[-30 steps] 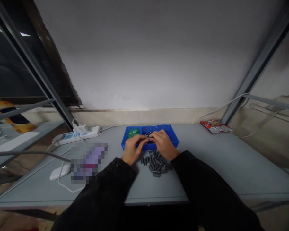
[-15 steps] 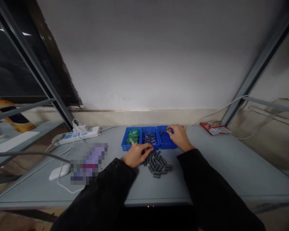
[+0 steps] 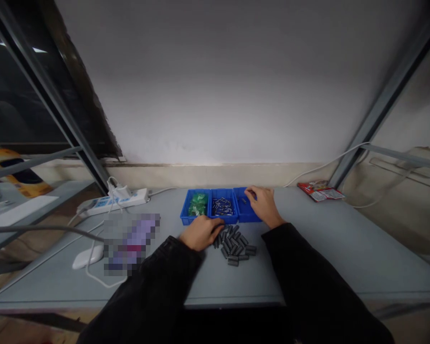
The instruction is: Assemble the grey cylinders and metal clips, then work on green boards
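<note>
My right hand [image 3: 263,203] is over the right blue bin [image 3: 251,217], its thumb and forefinger slightly apart, with nothing visible between them. A small dark piece [image 3: 244,201] lies in that bin just below the fingertips. At the left edge of a pile of dark grey ribbed cylinders [image 3: 236,243], my left hand [image 3: 201,232] rests with fingers curled and closed; what they hold is hidden. Small shiny metal pins [image 3: 222,206] fill the middle blue bin [image 3: 234,219]. Green plastic packing [image 3: 198,203] lies in the left blue bin [image 3: 183,214].
To the left are a white power strip [image 3: 138,197] with cables, a blurred-out purple object [image 3: 138,239] and a white rounded case [image 3: 88,256]. A red packet [image 3: 320,190] lies at the back right. Metal posts [image 3: 376,110] and a wall border the grey table [image 3: 329,229].
My right hand has shifted slightly left over the bin, and a small piece now shows below its fingertips. My left hand has drawn slightly left and its fingers have curled down beside the cylinders.
</note>
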The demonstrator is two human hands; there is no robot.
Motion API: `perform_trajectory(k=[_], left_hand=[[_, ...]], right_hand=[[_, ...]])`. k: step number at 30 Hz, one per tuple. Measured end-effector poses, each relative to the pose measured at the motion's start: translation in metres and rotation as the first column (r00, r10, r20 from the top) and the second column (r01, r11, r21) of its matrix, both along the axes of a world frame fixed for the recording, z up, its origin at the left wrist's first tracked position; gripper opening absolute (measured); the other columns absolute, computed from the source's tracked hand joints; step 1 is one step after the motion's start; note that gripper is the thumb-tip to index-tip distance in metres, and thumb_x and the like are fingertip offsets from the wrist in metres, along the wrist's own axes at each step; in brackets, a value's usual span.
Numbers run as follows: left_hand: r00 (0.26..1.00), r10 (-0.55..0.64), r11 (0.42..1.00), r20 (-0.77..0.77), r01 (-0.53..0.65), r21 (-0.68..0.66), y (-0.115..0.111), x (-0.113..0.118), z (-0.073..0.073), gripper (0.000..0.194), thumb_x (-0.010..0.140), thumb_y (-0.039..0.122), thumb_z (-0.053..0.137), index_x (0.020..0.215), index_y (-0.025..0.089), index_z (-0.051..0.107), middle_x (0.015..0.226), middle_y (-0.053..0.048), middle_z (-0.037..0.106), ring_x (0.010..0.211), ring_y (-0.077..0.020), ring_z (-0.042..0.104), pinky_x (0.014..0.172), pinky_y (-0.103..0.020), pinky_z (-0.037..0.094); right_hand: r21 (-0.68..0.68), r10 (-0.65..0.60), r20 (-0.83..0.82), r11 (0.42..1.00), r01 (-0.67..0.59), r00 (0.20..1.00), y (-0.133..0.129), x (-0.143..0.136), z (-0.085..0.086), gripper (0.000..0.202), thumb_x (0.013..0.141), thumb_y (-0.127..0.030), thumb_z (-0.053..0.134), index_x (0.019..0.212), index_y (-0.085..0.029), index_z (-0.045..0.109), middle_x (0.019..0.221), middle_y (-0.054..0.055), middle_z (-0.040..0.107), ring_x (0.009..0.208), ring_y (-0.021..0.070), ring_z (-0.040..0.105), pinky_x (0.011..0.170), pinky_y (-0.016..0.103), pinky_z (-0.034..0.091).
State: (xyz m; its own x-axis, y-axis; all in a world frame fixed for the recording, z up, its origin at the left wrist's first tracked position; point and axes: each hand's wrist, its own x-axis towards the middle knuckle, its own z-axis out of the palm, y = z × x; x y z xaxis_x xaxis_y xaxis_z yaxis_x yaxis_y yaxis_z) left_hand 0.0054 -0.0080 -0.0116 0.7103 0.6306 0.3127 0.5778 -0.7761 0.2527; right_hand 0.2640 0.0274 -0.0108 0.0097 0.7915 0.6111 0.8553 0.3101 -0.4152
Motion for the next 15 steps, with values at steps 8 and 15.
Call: perform_trajectory(k=[8,15], left_hand=[[0.992,0.115,0.992,-0.061,-0.117,-0.036,0.002,0.001,-0.010,0.020,0.095,0.029,0.059,0.104,0.021,0.075,0.085,-0.010,0.076,0.076,-0.0231,0.073,0.071,-0.029,0.054],[0.975,0.199,0.980,-0.100,-0.201,-0.007,-0.002,0.004,-0.007,0.018,0.093,0.031,0.061,0.099,0.022,0.075,0.082,-0.010,0.075,0.074,-0.0251,0.072,0.066,-0.030,0.052]], right_hand=[[0.018,0.080,0.025,0.997,-0.081,0.996,-0.006,-0.015,0.000,0.023,0.101,-0.034,0.051,0.093,-0.022,0.069,0.092,0.003,0.075,0.094,0.0231,0.064,0.090,0.040,0.029],[0.113,0.129,0.018,0.985,-0.130,0.992,-0.012,-0.023,0.004,0.026,0.103,-0.032,0.048,0.091,-0.021,0.068,0.097,0.005,0.075,0.096,0.0219,0.064,0.091,0.040,0.030]])
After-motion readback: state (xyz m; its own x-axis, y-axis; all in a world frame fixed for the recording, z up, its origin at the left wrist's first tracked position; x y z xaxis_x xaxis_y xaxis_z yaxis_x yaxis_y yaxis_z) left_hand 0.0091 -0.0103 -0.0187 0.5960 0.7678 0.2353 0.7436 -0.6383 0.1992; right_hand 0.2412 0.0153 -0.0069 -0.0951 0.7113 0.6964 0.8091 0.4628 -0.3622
